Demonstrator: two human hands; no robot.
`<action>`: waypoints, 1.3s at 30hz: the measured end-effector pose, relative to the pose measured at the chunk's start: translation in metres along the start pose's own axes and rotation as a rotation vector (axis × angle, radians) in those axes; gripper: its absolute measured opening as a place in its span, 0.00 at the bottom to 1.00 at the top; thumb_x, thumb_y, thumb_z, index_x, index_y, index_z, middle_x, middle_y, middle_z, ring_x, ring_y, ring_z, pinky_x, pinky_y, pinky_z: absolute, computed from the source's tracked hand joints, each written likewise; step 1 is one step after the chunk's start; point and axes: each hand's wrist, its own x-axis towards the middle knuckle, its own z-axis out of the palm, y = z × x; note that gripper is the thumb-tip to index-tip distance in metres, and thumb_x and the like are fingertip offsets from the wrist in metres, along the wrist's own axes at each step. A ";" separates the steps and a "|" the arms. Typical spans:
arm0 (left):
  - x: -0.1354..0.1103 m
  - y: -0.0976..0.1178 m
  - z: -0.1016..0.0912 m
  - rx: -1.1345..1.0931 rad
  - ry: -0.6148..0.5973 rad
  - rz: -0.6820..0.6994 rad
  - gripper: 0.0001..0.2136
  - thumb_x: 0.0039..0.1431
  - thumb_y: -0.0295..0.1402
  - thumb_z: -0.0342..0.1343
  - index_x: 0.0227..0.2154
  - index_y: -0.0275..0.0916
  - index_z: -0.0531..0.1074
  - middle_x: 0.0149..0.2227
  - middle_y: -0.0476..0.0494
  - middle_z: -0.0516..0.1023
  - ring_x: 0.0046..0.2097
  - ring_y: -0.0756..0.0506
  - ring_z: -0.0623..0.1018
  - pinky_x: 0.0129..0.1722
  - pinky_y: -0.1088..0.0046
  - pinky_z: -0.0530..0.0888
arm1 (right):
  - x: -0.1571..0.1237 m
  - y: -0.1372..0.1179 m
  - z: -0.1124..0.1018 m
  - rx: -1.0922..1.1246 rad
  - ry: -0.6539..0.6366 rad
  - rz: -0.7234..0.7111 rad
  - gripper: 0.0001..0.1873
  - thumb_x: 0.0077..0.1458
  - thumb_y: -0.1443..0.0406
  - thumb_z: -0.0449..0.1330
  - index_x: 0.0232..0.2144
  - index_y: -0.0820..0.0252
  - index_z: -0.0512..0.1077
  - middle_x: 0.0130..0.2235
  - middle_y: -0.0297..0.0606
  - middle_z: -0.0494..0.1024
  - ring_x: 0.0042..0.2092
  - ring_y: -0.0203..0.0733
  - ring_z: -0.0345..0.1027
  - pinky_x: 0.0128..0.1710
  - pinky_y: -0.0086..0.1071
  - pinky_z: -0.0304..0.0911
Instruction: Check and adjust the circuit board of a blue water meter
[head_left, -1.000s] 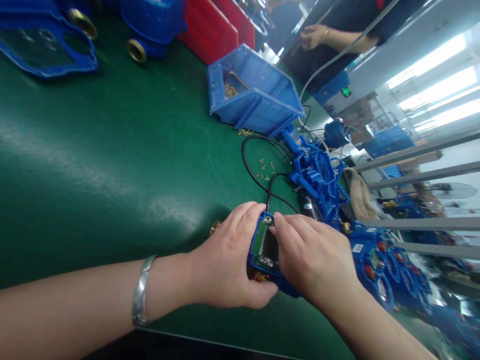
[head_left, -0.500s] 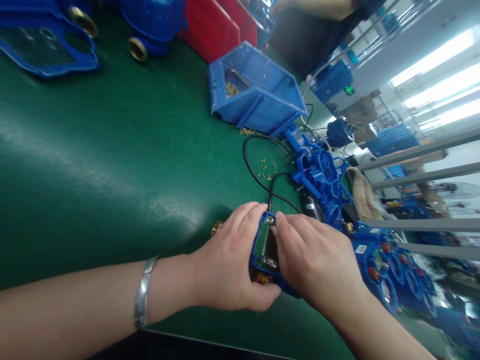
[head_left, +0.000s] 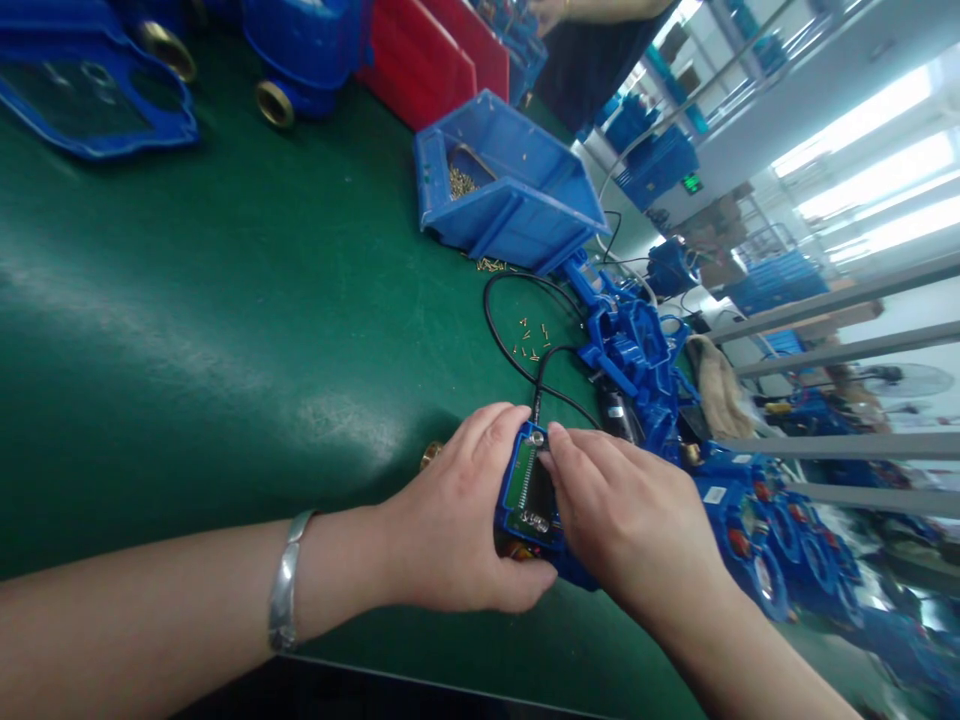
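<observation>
Left hand [head_left: 457, 520]: clasping the blue meter housing [head_left: 529, 492] from nine o'clock.
Right hand [head_left: 630, 520]: fingertips pressing its circuit board [head_left: 525, 490].
Progress: board is sitting seated; loose screws [head_left: 529, 338] are waiting at twelve o'clock.

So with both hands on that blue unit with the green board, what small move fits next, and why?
Probably press the green circuit board down into the blue housing with the right hand, whose fingertips already lie on it. The left hand grips the housing's side, steadying it, and the black cable stays attached at the top.
</observation>
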 end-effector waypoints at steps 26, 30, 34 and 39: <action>0.000 0.000 0.000 -0.027 0.004 -0.005 0.42 0.38 0.40 0.58 0.55 0.26 0.47 0.56 0.21 0.55 0.60 0.30 0.56 0.59 0.47 0.58 | -0.004 0.012 0.003 0.078 0.008 -0.064 0.13 0.60 0.70 0.49 0.38 0.75 0.72 0.34 0.48 0.77 0.34 0.43 0.71 0.33 0.34 0.69; -0.001 0.001 0.000 -0.019 0.002 -0.002 0.42 0.38 0.40 0.58 0.55 0.27 0.47 0.56 0.22 0.55 0.60 0.30 0.56 0.58 0.46 0.58 | -0.005 0.010 0.001 0.078 -0.009 -0.038 0.13 0.60 0.69 0.50 0.39 0.74 0.72 0.35 0.48 0.77 0.34 0.43 0.72 0.32 0.34 0.69; -0.002 0.000 0.001 -0.007 0.013 0.015 0.42 0.38 0.39 0.58 0.55 0.26 0.47 0.56 0.23 0.55 0.60 0.31 0.57 0.59 0.48 0.58 | 0.000 0.010 -0.001 0.059 0.000 -0.047 0.12 0.59 0.69 0.51 0.36 0.73 0.73 0.32 0.45 0.78 0.31 0.43 0.72 0.29 0.34 0.68; -0.001 0.000 0.002 0.000 0.023 0.029 0.41 0.38 0.39 0.58 0.54 0.24 0.48 0.56 0.20 0.56 0.60 0.29 0.57 0.58 0.47 0.59 | 0.004 0.010 -0.001 0.093 0.017 -0.037 0.12 0.58 0.69 0.52 0.34 0.72 0.74 0.29 0.44 0.78 0.29 0.41 0.71 0.29 0.33 0.67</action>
